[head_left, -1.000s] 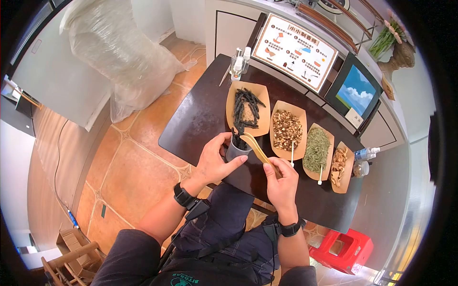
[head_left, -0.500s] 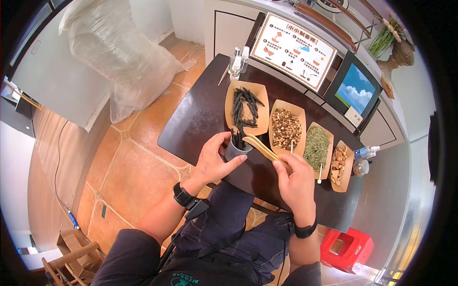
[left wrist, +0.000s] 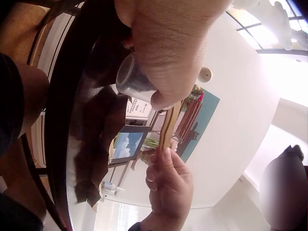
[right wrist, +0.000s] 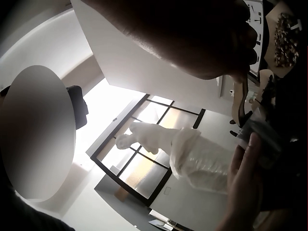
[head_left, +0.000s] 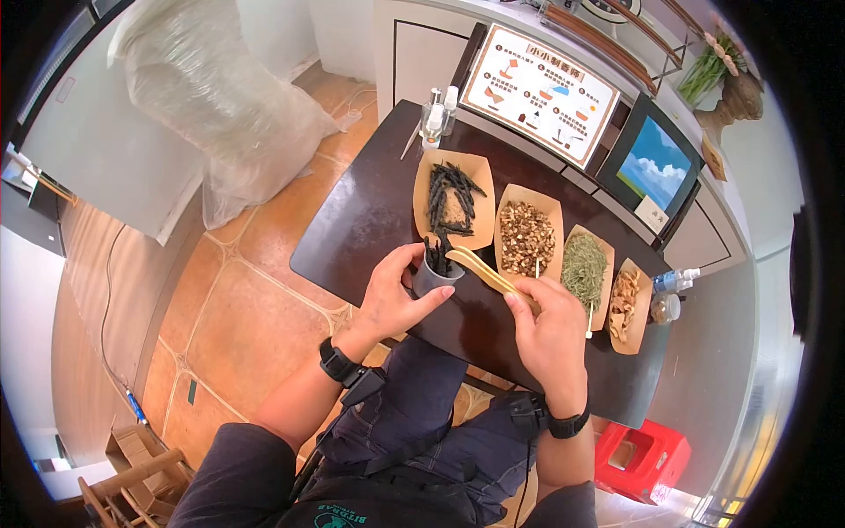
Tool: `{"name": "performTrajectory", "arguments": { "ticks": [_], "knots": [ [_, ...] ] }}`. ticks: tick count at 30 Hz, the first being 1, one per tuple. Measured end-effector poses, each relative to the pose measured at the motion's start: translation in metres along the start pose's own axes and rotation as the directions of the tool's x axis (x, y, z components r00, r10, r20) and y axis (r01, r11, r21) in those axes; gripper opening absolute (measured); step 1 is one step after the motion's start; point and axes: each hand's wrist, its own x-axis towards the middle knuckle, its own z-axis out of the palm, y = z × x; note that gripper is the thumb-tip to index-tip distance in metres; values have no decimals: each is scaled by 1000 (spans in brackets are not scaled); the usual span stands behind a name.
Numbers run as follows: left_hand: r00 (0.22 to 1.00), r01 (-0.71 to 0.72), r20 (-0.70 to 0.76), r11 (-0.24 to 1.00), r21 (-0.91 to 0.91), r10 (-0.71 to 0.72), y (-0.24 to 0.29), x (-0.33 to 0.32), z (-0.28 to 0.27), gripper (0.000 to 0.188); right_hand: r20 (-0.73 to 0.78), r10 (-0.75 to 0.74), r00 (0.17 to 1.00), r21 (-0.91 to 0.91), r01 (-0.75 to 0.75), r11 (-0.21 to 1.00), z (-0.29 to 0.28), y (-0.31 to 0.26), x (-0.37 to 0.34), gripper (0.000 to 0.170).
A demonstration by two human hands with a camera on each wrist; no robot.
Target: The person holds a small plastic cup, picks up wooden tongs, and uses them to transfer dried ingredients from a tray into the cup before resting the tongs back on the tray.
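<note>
In the head view my left hand (head_left: 393, 295) grips a grey translucent cup (head_left: 431, 280) near the table's front edge. Dark twig-like pieces (head_left: 437, 255) stick out above its rim. My right hand (head_left: 553, 334) pinches wooden tongs (head_left: 484, 269), whose tips sit at the right side of the cup's mouth. Just behind the cup is a paper tray (head_left: 429, 158) with more dark pieces. The left wrist view shows the cup (left wrist: 134, 79) under my left hand (left wrist: 168, 48) and the tongs (left wrist: 168, 126) in my right hand (left wrist: 169, 190).
Three more paper trays hold brown chunks (head_left: 526, 236), green shreds (head_left: 584, 271) and pale curled pieces (head_left: 624, 304). Spray bottles (head_left: 433, 125) stand at the back left, another bottle (head_left: 676, 281) at the right. An instruction board (head_left: 539, 92) and a framed picture (head_left: 653, 167) lean behind. A red stool (head_left: 660, 458) is below.
My right hand has shifted to the right and slightly down, and the tongs lie at a flatter slant. My left hand and the cup have barely moved.
</note>
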Motion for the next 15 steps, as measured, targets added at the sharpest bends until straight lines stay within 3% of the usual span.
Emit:
{"name": "performTrajectory", "arguments": {
  "ticks": [15],
  "knots": [
    [999, 36, 9, 999, -6, -36, 0, 0, 0, 63, -116, 73, 991, 270, -40, 962, 43, 22, -17, 14]
  ]
}}
